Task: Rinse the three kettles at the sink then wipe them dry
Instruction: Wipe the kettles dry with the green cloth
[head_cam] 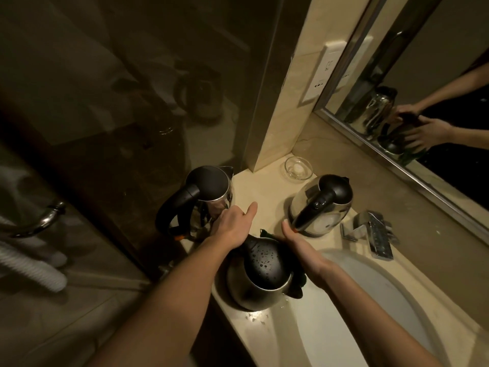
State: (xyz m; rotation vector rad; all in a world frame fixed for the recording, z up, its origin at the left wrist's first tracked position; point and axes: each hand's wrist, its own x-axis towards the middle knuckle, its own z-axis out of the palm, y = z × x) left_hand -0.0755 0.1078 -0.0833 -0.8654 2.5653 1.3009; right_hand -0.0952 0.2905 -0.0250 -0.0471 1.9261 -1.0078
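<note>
Three kettles were set out on the counter (254,186), left kettle (207,197) reached by the spread left hand (232,226), wet kettle (262,274) stood nearest the counter's edge, right hand (299,243) held flat, right kettle (321,205) just beyond, sink (375,300) at far right.

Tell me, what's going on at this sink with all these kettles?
A person stands at a bathroom counter with three steel kettles. The nearest kettle, its black lid beaded with water drops, sits beside the sink between the arms. The left hand reaches toward the left kettle; the right hand is open by the right kettle. What looks like a dark cloth lies against the nearest kettle. Neither hand grips anything.
</note>
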